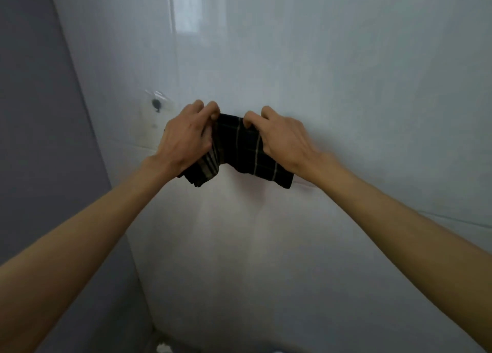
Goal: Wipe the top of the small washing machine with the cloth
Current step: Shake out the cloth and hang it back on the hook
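A dark cloth (241,153) with pale check lines hangs in front of the white tiled wall at mid-frame. My left hand (185,137) grips its left side, where a folded striped end droops down. My right hand (282,137) pinches its upper right edge. Both arms reach forward from the lower corners. The small washing machine is not in view.
A glossy white tiled wall (346,86) fills the frame. A clear stick-on hook with a dark centre (156,103) sits on the wall left of my hands. A grey-purple wall (34,113) meets it at the left corner.
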Motion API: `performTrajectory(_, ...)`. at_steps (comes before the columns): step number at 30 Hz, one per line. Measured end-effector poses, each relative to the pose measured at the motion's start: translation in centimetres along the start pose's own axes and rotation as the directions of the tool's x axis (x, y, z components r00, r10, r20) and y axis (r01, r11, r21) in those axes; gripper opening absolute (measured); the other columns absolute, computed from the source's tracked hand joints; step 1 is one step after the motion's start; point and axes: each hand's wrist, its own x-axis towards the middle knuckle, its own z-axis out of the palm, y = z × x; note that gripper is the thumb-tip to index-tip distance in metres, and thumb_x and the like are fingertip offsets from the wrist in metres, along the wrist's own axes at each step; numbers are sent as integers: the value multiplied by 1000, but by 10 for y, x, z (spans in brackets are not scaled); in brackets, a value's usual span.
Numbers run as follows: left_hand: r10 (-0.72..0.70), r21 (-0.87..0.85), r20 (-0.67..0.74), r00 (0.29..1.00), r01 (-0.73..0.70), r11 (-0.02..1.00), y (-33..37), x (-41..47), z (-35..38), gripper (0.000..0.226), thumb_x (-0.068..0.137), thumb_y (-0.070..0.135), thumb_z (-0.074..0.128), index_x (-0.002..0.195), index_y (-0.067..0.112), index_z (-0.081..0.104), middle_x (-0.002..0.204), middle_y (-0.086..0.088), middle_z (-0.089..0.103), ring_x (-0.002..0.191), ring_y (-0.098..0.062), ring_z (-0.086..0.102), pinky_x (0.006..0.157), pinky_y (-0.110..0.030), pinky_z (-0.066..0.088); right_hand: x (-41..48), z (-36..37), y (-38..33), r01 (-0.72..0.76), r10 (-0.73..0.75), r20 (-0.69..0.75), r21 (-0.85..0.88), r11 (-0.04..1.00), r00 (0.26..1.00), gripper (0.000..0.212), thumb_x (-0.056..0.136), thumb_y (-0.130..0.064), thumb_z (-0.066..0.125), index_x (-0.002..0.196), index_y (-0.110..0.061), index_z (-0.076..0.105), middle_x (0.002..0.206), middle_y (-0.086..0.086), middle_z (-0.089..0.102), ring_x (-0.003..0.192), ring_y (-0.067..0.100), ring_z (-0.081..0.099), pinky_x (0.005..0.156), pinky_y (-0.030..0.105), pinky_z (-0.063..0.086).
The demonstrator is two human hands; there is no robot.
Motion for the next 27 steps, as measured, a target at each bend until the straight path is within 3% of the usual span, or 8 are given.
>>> performTrajectory(3,-96,39,-24,995,97,994,-39,12,-26,21,95,11,45,111,14,59,96,-11,55,92,-29,53,67,-43,49,48,-6,-29,44,-45,30,13,999,999,40,87,-3,45,123,-18,54,95,8,48,48,13,31,45,25,20)
performTrajectory(8,-248,76,-1,969,247,966,-100,11,-51,29,98,9,44,117,10,66,103,-17,60,100,-35,53,77,-41,44,106,13,-76,48,-58,144,71,996,988,59,86,6,42,134,-25,56,94,6,42,67,28,52,59,33,40)
performTrajectory(11,-298,91,32,954,295,951,-130,9,-56,34,96,6,47,121,14,69,105,-16,64,101,-37,55,83,-44,47,127,34,-95,23,-31,160,52,998,987,58,86,5,41,134,-24,56,92,6,38,75,34,58,63,37,46)
performTrajectory(16,-415,100,118,902,405,909,-156,7,-41,41,95,1,47,129,15,65,111,-15,62,102,-35,57,85,-47,50,140,62,-100,-43,44,115,-11,999,992,53,88,2,44,134,-22,53,87,5,42,75,28,54,61,31,37)
performTrajectory(19,-416,52,161,895,413,909,-158,1,-22,39,97,4,48,132,14,62,109,-15,62,100,-34,59,84,-44,51,134,76,-94,-55,60,67,-67,996,996,50,94,-6,44,140,-25,46,83,5,41,61,22,41,49,27,23)
performTrajectory(23,-384,41,67,921,382,923,-161,-1,-11,39,97,3,47,131,14,63,108,-15,63,100,-34,58,80,-42,49,127,91,-92,-20,21,11,-43,999,1000,47,94,-8,42,136,-27,53,81,6,39,50,21,36,46,23,17)
performTrajectory(27,-329,96,-11,944,329,939,-172,4,-18,41,95,-1,47,130,14,64,110,-16,63,102,-36,54,79,-45,49,141,94,-88,32,-34,-60,-42,999,998,43,89,-3,53,125,-23,65,80,11,53,44,22,34,45,19,8)
